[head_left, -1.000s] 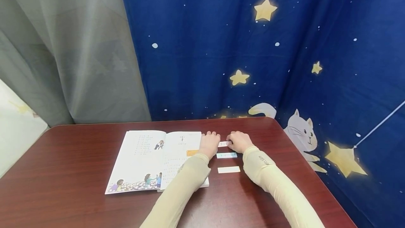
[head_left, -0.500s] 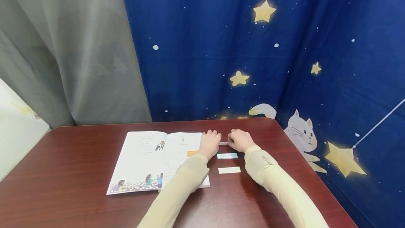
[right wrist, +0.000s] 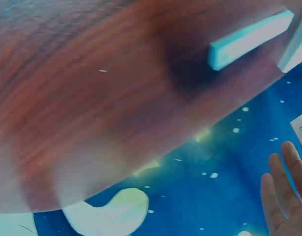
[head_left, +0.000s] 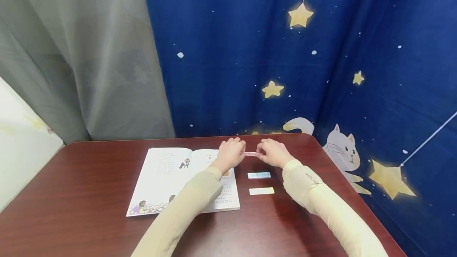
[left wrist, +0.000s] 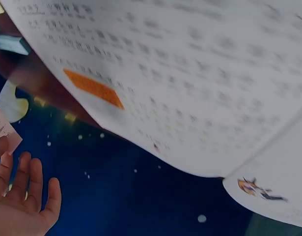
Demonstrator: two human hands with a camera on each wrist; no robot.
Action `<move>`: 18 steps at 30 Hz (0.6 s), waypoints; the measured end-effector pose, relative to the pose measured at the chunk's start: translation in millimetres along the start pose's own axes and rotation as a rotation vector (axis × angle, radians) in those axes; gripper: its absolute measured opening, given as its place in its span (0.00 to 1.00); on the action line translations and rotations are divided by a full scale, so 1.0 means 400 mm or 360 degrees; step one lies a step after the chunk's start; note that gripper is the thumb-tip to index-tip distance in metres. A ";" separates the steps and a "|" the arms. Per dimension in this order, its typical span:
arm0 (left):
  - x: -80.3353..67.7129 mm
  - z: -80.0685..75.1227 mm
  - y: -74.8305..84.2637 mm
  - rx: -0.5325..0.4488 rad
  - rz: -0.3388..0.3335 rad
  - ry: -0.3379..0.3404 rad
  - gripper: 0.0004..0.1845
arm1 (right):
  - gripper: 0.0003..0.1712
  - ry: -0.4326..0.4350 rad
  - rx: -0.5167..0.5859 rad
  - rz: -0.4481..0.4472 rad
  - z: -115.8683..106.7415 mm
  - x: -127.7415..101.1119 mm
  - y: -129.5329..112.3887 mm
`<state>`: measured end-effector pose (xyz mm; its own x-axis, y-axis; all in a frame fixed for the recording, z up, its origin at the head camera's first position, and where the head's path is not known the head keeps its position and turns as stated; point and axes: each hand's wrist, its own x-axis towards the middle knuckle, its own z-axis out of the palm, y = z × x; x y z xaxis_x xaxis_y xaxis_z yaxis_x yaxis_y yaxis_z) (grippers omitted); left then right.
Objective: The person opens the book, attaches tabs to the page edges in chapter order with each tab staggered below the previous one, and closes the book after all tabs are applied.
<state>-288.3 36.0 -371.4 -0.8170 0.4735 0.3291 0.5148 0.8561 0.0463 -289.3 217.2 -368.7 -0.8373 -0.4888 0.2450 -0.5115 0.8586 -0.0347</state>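
Between both hands, in the head view, stretches a narrow pink printed paper strip (head_left: 251, 154), raised off the table. My left hand (head_left: 230, 154) pinches its left end with thumb and finger, as the left wrist view shows at the strip's corner (left wrist: 7, 132). The right hand (head_left: 275, 153) grips the other end; the right wrist view catches only a corner of the strip (right wrist: 300, 128) beside the fingers (right wrist: 276, 169). Below the left forearm lies an open book (head_left: 168, 185), partly covered by that arm. An orange sticky note (left wrist: 94, 88) is on its right page.
Right of the book, a thick light-blue pad (head_left: 259, 175) lies on the dark red table (head_left: 89, 193), with a pale yellow pad (head_left: 262, 190) nearer me. The table's far edge runs just behind the hands, before a blue star-patterned curtain (head_left: 228, 50).
Both hands have lifted the pink strip from the table, where it lay beyond the blue pad. The left hand has turned and shifted slightly left; the view has moved a little.
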 end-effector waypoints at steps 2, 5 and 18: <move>-0.012 -0.017 -0.013 -0.0039 0.0034 0.0039 0.05 | 0.04 0.0008 0.0027 -0.0025 -0.014 0.002 -0.012; -0.035 -0.035 -0.033 -0.0065 0.0103 0.0115 0.06 | 0.03 -0.0007 0.0088 -0.0054 -0.033 0.006 -0.030; -0.152 -0.060 -0.100 0.0235 0.0353 0.0352 0.16 | 0.03 0.0006 0.0535 -0.0170 -0.076 0.002 -0.094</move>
<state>-252.9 -32.1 -370.5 -0.6048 0.6089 0.5132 0.6173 0.7656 -0.1809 -264.8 189.1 -337.7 -0.7752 -0.5721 0.2680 -0.6317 0.7035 -0.3255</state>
